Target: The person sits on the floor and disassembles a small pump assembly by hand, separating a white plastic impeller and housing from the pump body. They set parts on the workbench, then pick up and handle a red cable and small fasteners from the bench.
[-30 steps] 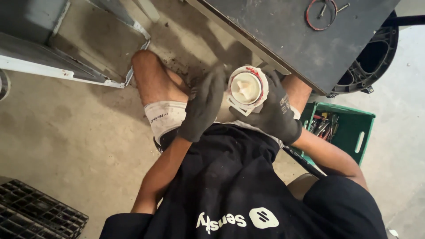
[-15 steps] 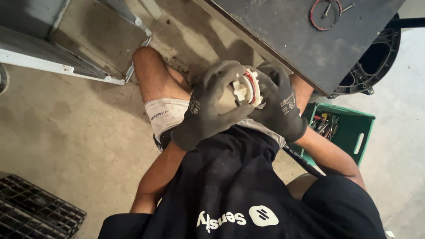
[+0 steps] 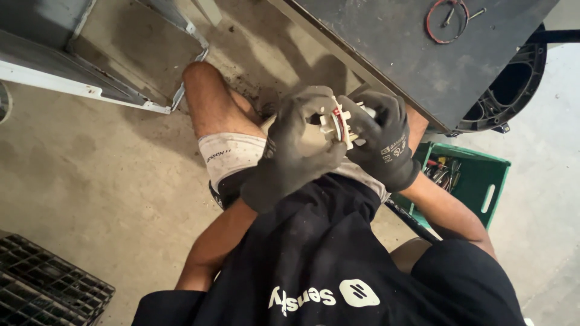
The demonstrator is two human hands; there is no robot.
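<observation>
Gripping the white part [image 3: 334,124] above our knee [image 3: 208,90], we clamp it between both hands: left hand [image 3: 296,148] wraps nearer, right hand [image 3: 380,142] grips opposite.

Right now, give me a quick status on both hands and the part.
Left hand and right hand, both gloved, gripping the white round part over the lap. Nothing between them. Green crate at right, dark table above.

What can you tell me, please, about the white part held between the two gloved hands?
The white part looks like moulded plastic, round, with small tabs along its rim and a red ring around it. It is held over the person's lap, turned edge-on. The left hand wraps its near side; the right hand grips the far side. Both grey gloves hide most of it.
</observation>
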